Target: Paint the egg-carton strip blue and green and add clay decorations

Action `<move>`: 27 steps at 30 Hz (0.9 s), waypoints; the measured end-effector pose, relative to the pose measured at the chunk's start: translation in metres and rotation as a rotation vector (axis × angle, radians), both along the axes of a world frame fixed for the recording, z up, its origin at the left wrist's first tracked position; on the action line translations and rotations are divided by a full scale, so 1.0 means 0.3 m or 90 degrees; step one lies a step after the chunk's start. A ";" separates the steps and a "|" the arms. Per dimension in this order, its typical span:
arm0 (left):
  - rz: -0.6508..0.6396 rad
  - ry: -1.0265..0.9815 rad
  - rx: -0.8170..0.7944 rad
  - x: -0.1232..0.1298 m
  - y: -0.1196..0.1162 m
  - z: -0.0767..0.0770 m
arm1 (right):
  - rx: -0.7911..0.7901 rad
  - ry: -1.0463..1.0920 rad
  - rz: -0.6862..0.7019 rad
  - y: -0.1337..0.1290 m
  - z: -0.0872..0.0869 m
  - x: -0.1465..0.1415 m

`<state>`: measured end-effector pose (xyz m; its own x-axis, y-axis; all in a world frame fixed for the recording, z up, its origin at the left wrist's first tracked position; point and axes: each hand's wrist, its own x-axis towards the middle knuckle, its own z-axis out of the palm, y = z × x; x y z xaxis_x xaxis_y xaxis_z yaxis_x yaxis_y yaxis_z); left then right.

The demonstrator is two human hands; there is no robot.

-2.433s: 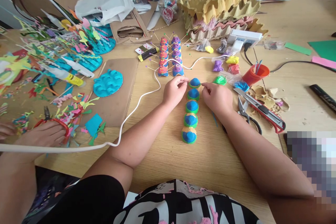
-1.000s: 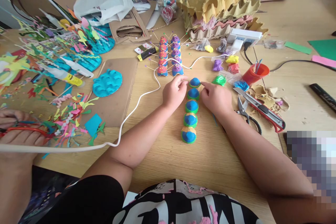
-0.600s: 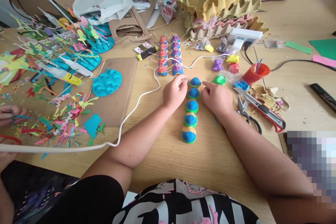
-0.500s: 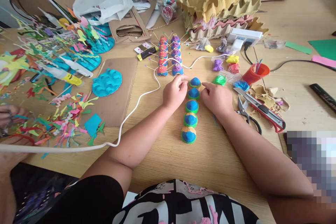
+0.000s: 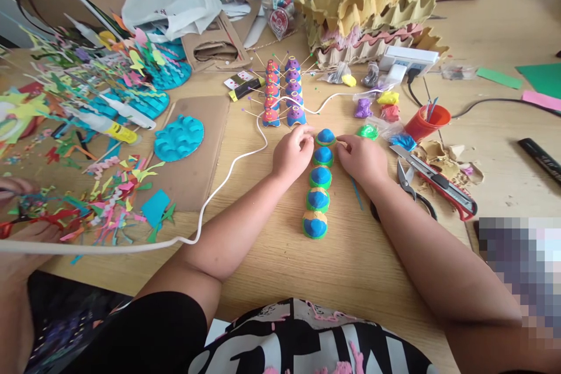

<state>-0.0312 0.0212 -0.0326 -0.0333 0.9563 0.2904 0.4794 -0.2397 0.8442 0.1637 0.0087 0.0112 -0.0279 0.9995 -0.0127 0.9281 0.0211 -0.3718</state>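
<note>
Several blue domes with green rims stand in a line running away from me, the farthest one (image 5: 325, 137) between my hands. My left hand (image 5: 293, 153) is at its left side, index finger and thumb bent and slightly apart, nothing visible between them. On its right side is my right hand (image 5: 363, 159), loosely curled, with the index fingertip close to the dome; whether it touches is hard to tell. The nearest dome (image 5: 315, 225) has a tan patch at its back. Beyond my left hand stand a red-and-blue row (image 5: 271, 96) and a purple-and-blue row (image 5: 294, 93) of figures with pin-like sticks.
A white cable (image 5: 236, 159) crosses the table left of my hands. Scissors (image 5: 407, 182), a cutter (image 5: 438, 184) and a red cup (image 5: 428, 123) lie or stand at right. Egg cartons (image 5: 368, 6) are at the back. Another person's hands (image 5: 41, 234) are among paper scraps at left.
My right hand has shifted very slightly, and the farthest dome sits a touch left of before. The other person's hands have moved, with red scissors now showing there.
</note>
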 end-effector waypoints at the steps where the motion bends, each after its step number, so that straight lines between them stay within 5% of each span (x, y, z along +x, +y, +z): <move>1: 0.000 0.017 -0.005 0.000 -0.001 0.004 | -0.005 -0.005 0.005 0.000 0.001 -0.001; 9: -0.018 -0.021 -0.009 0.001 -0.001 0.002 | -0.008 0.089 -0.021 0.003 0.006 0.001; 16: -0.032 -0.170 0.004 0.011 0.015 -0.008 | 0.006 0.456 -0.040 0.029 -0.024 0.013; 22: -0.076 -0.273 -0.051 0.006 0.026 0.011 | -0.178 0.827 -0.059 0.022 0.013 -0.001; 27: -0.118 -0.285 -0.072 -0.001 0.022 0.015 | -0.237 0.919 -0.027 0.022 0.025 -0.003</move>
